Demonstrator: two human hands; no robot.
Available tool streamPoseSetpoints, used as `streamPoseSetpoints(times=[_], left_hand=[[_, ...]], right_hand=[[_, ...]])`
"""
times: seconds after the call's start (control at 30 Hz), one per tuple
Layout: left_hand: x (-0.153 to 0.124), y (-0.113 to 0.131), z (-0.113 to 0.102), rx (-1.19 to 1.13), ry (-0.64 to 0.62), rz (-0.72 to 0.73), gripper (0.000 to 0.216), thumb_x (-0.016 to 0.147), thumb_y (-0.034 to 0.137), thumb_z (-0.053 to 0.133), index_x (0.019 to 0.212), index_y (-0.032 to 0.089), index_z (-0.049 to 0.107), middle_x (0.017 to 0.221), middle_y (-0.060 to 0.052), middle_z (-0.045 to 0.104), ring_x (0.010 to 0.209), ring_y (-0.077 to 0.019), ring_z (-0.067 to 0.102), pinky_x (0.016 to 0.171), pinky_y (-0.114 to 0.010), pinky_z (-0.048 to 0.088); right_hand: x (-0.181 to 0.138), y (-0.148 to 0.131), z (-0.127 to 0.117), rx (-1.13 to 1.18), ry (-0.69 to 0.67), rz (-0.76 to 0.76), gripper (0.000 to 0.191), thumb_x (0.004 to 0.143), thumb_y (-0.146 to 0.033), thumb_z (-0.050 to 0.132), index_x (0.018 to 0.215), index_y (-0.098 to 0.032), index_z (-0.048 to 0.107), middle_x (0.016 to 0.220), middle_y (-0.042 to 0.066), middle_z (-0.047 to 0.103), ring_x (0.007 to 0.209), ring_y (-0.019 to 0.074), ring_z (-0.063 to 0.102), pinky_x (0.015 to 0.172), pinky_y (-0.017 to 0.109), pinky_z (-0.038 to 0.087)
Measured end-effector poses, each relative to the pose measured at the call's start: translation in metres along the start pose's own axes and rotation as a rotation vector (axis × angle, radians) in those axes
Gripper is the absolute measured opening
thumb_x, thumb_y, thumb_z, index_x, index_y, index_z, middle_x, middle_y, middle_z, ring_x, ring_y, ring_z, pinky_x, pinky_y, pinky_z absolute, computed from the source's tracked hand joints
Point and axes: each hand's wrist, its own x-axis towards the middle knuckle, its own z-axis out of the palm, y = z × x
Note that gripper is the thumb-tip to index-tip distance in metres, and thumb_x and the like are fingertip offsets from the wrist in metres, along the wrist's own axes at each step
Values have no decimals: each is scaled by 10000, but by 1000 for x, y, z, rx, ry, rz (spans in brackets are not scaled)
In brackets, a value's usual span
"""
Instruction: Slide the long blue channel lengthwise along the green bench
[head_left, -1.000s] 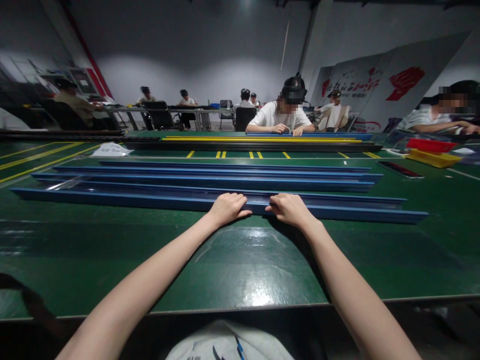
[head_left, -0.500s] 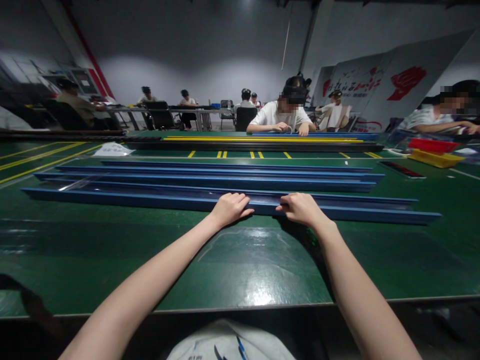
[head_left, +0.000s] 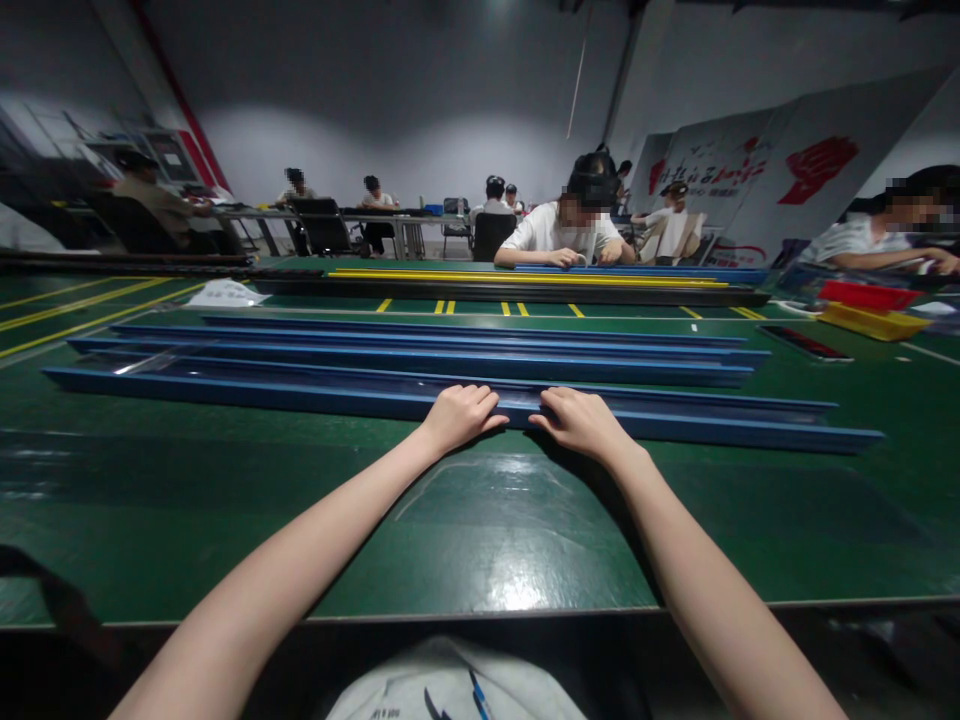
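Observation:
A long blue channel-shaped profile [head_left: 300,398] lies across the green table, nearest to me. My left hand [head_left: 461,414] grips its near wall around the middle, fingers over the top edge and thumb on the near side. Close by on the right, my right hand [head_left: 579,418] is closed over the same wall in a like way, with its thumb pointing left. A strip of clear film [head_left: 154,360] shows at the profile's left part. Just behind lie more blue profiles [head_left: 480,350], side by side.
Farther back run yellow strips [head_left: 525,277] and black strips [head_left: 525,294]. A phone [head_left: 806,343], a yellow tray [head_left: 874,320] and a red tray [head_left: 866,295] lie at the right. A white paper [head_left: 225,293] is at the left. A co-worker [head_left: 559,230] sits opposite.
My right hand has shifted left along the blue profile, closer to my left hand. My left hand and the profile stay nearly in place.

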Motion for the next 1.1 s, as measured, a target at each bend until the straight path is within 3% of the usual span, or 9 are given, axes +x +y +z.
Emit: streamPoseSetpoints(times=[0.27,0.73,1.0,1.1], left_hand=[[0,0,0,-7,4,-2,362,882,463,380,800,149,540,719,-38,583,665,-153,550,570,-267,329],[0,-1,1,-69,-7,17,344,904,418,349,912,136,548,790,-62,591,742,-170,550,639,-291,330],[1,0,-1,-40,-22,-30,394,892,469,341,898,138,556,791,-63,601,743,-181,550,646,-298,327],[1,0,-1,-53,-28,-37,390,889,468,351,900,137,557,793,-68,600,742,-181,551,648,-298,327]], right_hand=[[4,2,-2,-31,-4,10,225,837,-357,453,801,-176,582,839,64,652,759,168,582,535,258,230],[-6,18,-9,-21,-84,118,224,807,-378,465,767,-198,590,799,51,659,748,185,591,535,251,252],[-4,5,0,31,23,-3,275,846,-422,417,868,-185,554,917,67,624,836,181,562,607,245,306],[0,1,3,34,48,-49,223,857,-358,422,886,-178,550,931,72,612,841,170,550,605,240,304]])
